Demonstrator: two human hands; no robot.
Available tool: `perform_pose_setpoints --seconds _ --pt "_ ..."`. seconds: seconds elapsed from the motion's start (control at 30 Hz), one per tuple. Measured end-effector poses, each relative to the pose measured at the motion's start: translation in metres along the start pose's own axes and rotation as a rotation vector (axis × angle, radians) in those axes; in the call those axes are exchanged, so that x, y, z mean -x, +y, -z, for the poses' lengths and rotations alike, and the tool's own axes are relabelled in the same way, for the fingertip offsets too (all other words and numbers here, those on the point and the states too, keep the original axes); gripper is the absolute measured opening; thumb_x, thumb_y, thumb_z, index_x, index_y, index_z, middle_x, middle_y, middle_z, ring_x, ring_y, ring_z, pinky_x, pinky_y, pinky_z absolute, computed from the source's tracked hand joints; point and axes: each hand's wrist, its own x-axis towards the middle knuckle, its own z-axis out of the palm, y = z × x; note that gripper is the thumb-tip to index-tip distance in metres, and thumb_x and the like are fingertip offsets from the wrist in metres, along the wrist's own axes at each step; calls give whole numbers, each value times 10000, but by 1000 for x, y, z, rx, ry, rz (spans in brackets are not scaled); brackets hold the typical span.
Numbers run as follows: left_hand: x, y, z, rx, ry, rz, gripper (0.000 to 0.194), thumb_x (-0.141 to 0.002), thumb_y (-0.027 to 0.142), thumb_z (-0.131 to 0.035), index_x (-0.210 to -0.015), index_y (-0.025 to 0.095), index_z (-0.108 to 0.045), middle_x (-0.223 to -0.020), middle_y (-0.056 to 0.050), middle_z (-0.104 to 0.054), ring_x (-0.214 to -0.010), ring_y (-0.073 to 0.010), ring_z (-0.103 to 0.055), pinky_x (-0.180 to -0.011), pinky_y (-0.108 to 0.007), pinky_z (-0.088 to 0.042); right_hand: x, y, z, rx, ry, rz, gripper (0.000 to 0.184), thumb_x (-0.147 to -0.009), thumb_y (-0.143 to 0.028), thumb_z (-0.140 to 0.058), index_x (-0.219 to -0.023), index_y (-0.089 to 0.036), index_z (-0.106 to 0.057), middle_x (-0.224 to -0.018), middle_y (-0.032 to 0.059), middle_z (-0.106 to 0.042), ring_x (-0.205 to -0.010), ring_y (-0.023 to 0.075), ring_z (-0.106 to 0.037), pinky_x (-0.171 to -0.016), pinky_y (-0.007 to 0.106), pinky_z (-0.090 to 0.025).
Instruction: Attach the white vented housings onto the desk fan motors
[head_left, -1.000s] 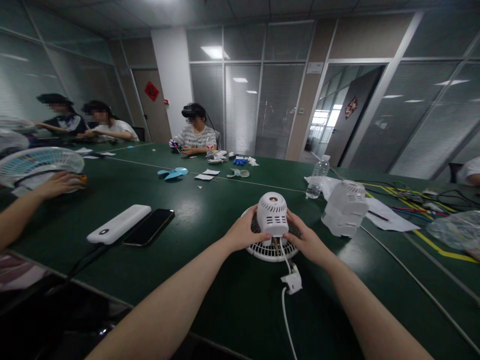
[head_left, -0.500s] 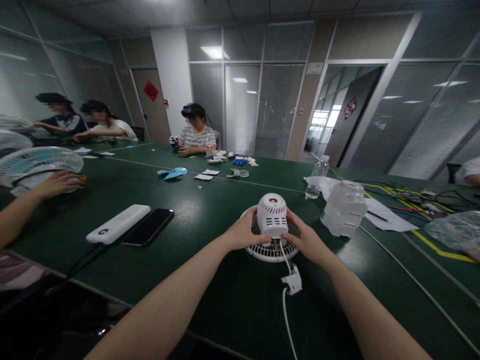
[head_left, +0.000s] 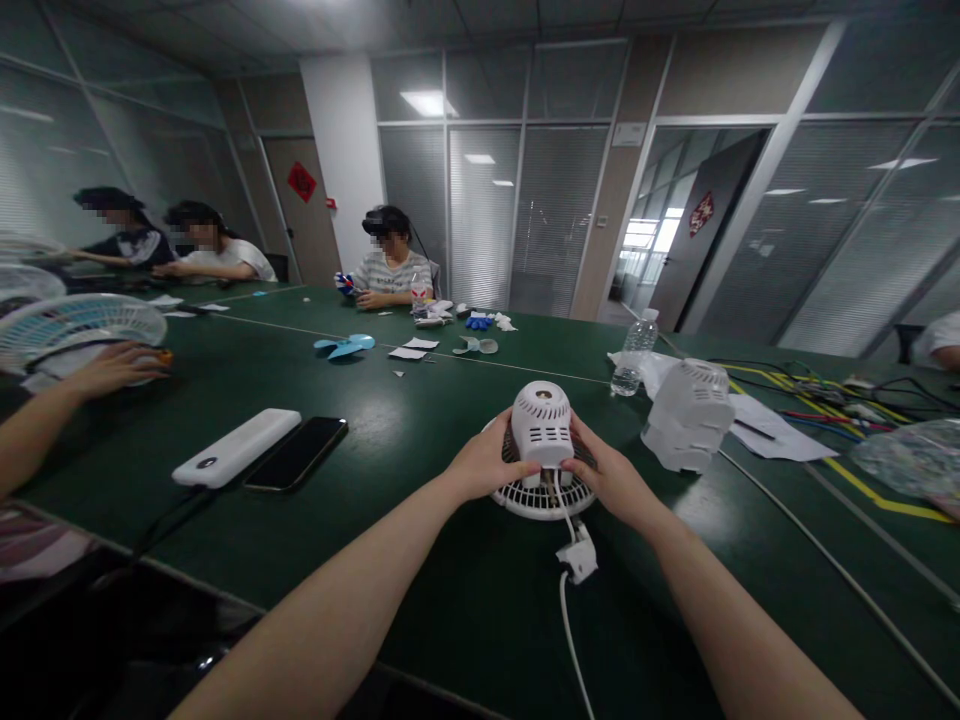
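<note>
Big green table [head_left: 420, 420] with the white fan grille [head_left: 541, 497] face-down near its middle, so it sits flat. The motor housing [head_left: 541, 428] stands on top, 2 hands steadying it: left hand [head_left: 489, 466] and right hand [head_left: 609, 478] both curled, fingertips pressed against its sides.

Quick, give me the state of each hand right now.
Left hand: closed on the left side of the white fan motor housing.
Right hand: closed on the housing's right side, above the fan grille.
</note>
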Motion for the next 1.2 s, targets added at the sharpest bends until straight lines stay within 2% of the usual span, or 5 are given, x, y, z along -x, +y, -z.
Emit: perform_pose_setpoints --seconds 0.27,0.53,0.8,0.97,1.2 --pt "1 -4 1 84 -45 -22 985 -594 462 -772 -1407 209 -275 -1403 -149 -423 -1259 -359 -442 -1037 -536 -372 -1 -2 4 -57 -9 36 763 -780 -251 -661 -1442 -302 -284 -1387 69 -508 -1281 257 -474 -1091 497 -347" --pt "0 -11 -1 123 -70 -41 1027 -554 426 -803 -1399 190 -269 -1419 -162 -379 -1307 -352 -382 -1095 -541 -297 1 -10 15 -92 -82 -33 771 -743 -239 -704 -1410 -285 -319 -1332 102 -563 -1262 282 -492 -1049 540 -378" --pt "-1 -12 0 104 -73 -58 1042 -570 447 -792 -1423 211 -242 -1447 -149 -353 -1316 -351 -371 -1099 -546 -286 6 -12 19 -103 -132 -46 840 -759 -250 -697 -1456 -306 -231 -1406 100 -486 -1311 283 -427 -1065 558 -351" --pt "-2 -15 9 125 -165 -95 1080 -550 438 -801 -1438 208 -231 -1442 -144 -364 -1318 -351 -370 -1102 -548 -286 11 -11 20 -137 -151 -27 913 -742 -252 -714 -1478 -305 -176 -1458 97 -415 -1337 282 -390 -1090 556 -319" --pt "-3 -19 13 162 -152 -111 951 -634 421 -764 -1425 209 -280 -1454 -143 -370 -1329 -329 -370 -1103 -529 -301 12 -4 15 -151 -126 -41 818 -794 -366 -674 -1470 -323 -216 -1462 79 -412 -1334 292 -394 -1094 554 -316"
